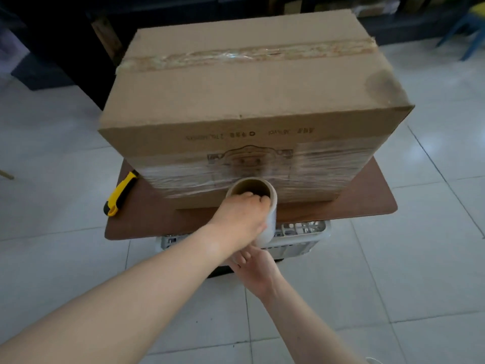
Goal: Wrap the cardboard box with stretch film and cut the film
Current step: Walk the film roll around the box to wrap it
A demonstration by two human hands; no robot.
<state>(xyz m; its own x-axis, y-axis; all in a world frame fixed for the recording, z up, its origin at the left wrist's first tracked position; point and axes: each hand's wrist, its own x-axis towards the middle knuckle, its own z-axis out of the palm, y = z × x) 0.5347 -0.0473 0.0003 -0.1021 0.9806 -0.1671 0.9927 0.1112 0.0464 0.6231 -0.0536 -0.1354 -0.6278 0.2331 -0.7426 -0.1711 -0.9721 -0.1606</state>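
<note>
The left hand (240, 219) has its grip clamped on the top of the film roll (271, 219), with its fingers (258, 199) hooked into the hole. The right hand (256, 269) holds the roll from below. Its fingers are hidden, so I cannot tell if that grip is closed.

The roll stands just beside the near side of the cardboard box (244, 93), at the near edge of the surface (147, 219). Stretch film (328, 166) covers only the low part of the box. The top is bare, so more wrapping is likely needed. The cutting is not done yet. The yellow knife (122, 193) lies by the left edge.
</note>
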